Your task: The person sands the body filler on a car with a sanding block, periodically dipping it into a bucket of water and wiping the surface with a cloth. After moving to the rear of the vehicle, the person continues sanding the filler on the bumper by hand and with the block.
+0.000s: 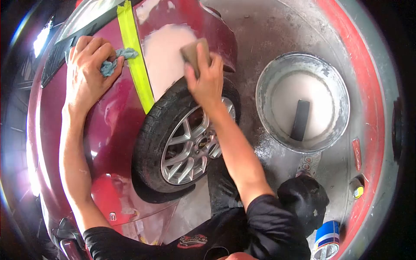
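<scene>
Car body (110, 110): deep maroon, with a pale pink patch (167, 56). Tape strip (132, 52): bright yellow-green. Cloth (110, 65): grey-blue. Tyre (149, 143): black; wheel rim (180, 162): silver. Bucket (266, 119): mottled grey; liquid inside (318, 93): milky, pinkish white. Shirt (277, 221): plain black, red-and-white print on chest (193, 241). Can (327, 234): blue and white, banded.

Single head-worn view, looking forward and steeply down, hands at arm's length
</scene>
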The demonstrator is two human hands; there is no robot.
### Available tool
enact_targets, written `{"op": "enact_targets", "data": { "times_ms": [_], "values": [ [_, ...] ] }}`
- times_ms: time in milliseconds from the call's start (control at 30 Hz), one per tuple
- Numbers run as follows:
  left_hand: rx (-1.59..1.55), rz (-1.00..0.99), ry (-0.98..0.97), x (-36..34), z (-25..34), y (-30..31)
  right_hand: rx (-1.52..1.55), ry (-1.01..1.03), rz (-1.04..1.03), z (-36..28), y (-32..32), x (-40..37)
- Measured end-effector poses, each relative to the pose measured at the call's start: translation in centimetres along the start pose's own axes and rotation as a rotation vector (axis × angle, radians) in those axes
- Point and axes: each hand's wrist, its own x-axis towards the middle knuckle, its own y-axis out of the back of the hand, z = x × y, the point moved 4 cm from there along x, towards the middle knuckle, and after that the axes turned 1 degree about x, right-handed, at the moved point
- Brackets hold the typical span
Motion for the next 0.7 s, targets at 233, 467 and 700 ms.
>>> {"op": "enact_targets", "data": {
  "times_ms": [233, 467, 700],
  "values": [
    [-0.019, 0.034, 0.025, -0.2, 0.1, 0.4, -0.022, -0.072, 0.001, 1.2, -0.2, 2.5],
    [-0.006, 0.025, 0.003, -0.3, -0.1, 0.3, -0.109, -0.106, -0.016, 3.1, -0.7, 4.7],
    [-0.021, 0.015, 0.028, -0.1, 0.1, 0.5, 0.038, 0.004, 0.007, -1.4, 0.3, -1.5]
  ]
}}
